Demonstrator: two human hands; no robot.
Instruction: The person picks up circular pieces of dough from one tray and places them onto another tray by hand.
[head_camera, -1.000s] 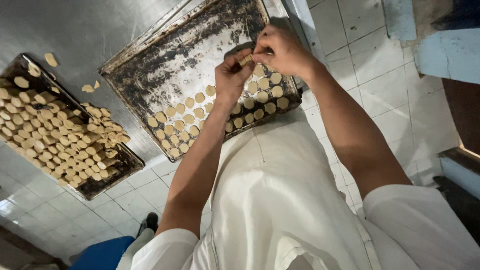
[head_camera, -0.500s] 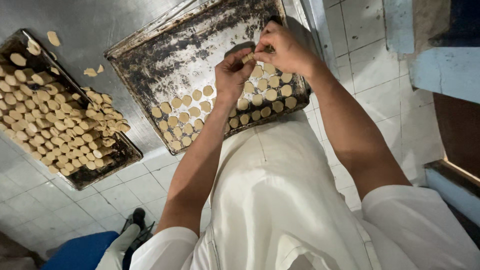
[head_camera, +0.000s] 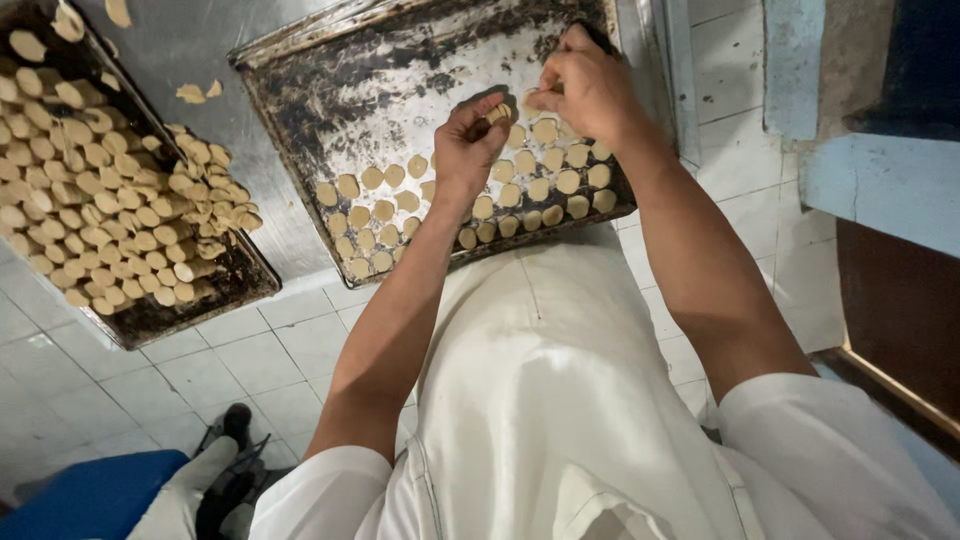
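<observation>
A dark, worn baking tray (head_camera: 380, 70) lies on a steel counter, with rows of small round pale dough discs (head_camera: 545, 185) laid along its near edge. My left hand (head_camera: 468, 150) hovers over the tray's middle rows, its fingertips pinched on a dough disc (head_camera: 497, 113). My right hand (head_camera: 590, 85) is just to the right, fingers closed around a small stack of dough discs near the tray's right side. Both hands almost touch each other above the laid rows.
A second tray (head_camera: 190, 300) to the left is heaped with several stacked dough discs (head_camera: 110, 210). Loose discs (head_camera: 198, 92) lie on the steel counter (head_camera: 200, 40) between trays. White tiled floor (head_camera: 280, 350) lies below, with a blue object (head_camera: 90, 495) at lower left.
The view has shifted, so the trays sit higher and nearer in the frame. My hands stay together over the right part of the tray, working on the discs.
</observation>
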